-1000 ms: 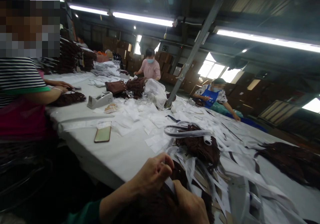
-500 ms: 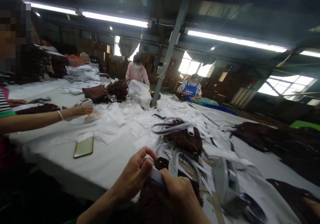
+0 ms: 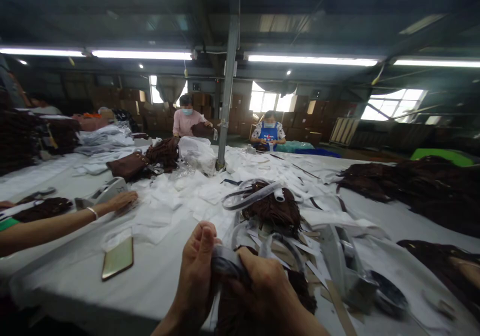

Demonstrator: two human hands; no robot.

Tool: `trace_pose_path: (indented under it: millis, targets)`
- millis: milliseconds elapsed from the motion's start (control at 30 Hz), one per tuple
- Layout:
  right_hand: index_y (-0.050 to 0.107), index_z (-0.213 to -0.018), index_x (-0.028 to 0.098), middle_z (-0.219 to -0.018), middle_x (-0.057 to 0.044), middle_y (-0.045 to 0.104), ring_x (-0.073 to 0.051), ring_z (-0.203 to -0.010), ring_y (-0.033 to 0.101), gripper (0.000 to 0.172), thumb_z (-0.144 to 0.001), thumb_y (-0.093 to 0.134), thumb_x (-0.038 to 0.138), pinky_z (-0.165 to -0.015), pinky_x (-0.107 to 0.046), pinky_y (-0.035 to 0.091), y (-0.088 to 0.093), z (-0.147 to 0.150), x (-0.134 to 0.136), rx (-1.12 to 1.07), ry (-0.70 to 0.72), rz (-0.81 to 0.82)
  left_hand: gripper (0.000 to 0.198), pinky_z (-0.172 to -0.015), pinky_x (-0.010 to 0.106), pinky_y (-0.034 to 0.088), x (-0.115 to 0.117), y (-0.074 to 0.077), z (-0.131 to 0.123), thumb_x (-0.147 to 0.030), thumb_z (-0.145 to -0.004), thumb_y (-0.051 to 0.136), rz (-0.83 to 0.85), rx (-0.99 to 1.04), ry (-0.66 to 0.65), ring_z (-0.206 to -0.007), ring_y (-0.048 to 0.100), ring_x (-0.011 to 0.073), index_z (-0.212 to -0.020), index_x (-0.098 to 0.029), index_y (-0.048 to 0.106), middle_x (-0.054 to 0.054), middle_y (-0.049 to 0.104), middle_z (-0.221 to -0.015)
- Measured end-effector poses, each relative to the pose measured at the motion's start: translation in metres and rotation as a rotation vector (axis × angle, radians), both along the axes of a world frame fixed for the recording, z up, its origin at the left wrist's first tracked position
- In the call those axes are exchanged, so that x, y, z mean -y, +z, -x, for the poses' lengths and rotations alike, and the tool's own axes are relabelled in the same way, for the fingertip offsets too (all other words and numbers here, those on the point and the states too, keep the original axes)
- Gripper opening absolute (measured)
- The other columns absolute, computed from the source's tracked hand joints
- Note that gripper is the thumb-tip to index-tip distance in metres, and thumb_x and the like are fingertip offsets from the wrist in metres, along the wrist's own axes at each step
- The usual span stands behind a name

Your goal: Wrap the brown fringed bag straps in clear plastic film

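Observation:
My left hand (image 3: 198,271) and my right hand (image 3: 266,281) are close together at the table's near edge. Both are closed around a dark strap (image 3: 227,263) wrapped in clear plastic film. Below them hangs a dark brown fringed bag (image 3: 238,308), partly hidden by my hands and blurred. Just beyond lies a second brown fringed bag (image 3: 279,211), its strap also wrapped in film. A grey tape dispenser (image 3: 343,261) stands to the right of my right hand, among paper strips.
A phone (image 3: 118,258) lies to the left. A co-worker's arm (image 3: 84,221) reaches in beside another tape dispenser (image 3: 107,191). White sheets (image 3: 168,191) cover the middle. A metal post (image 3: 227,96) rises from the table. Brown goods (image 3: 420,183) are heaped at right.
My view has levelled and turned right. My left hand is more upright, its fingers closer around the wrapped strap. The co-worker opposite in pink now lifts a brown piece.

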State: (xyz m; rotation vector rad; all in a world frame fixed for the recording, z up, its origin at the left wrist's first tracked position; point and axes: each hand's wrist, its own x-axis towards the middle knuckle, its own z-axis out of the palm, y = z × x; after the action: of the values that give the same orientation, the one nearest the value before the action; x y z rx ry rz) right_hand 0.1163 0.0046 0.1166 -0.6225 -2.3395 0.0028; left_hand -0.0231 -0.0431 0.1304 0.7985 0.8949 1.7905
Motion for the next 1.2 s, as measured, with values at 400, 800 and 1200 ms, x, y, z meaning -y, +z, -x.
trace_pose_path:
  millis: [400, 800, 1200]
  targets:
    - [0.056, -0.085, 0.020, -0.067, 0.002, 0.064, -0.013, -0.055, 0.058, 0.027, -0.088, 0.058, 0.047, -0.050, -0.023, 0.030, 0.016, -0.027, -0.022, 0.030, -0.018, 0.016, 0.035, -0.035, 0.014, 0.031, -0.008, 0.021, 0.016, -0.042, -0.070, 0.075, 0.025, -0.204, 0.019, -0.033, 0.041, 0.0058, -0.079, -0.017, 0.053, -0.007, 0.051, -0.045]
    - [0.061, -0.101, 0.014, -0.089, -0.009, 0.066, -0.026, -0.081, 0.061, 0.058, -0.064, 0.080, 0.053, -0.071, -0.035, 0.046, -0.017, -0.054, -0.055, 0.154, -0.168, 0.022, 0.039, -0.034, 0.014, 0.041, -0.020, 0.033, 0.052, -0.031, -0.062, 0.082, -0.033, -0.021, 0.275, -0.035, 0.050, 0.0066, -0.089, -0.016, 0.058, -0.008, 0.058, -0.052]
    - [0.065, -0.082, 0.016, -0.062, 0.001, 0.062, -0.013, -0.054, 0.057, 0.046, -0.075, 0.066, 0.061, -0.049, -0.020, 0.034, 0.033, -0.003, -0.037, -0.089, 0.131, 0.349, 0.043, -0.032, 0.016, 0.036, -0.022, 0.025, 0.026, -0.049, -0.065, 0.077, -0.038, -0.099, 0.169, -0.029, 0.040, 0.0055, -0.083, -0.017, 0.055, -0.009, 0.047, -0.045]
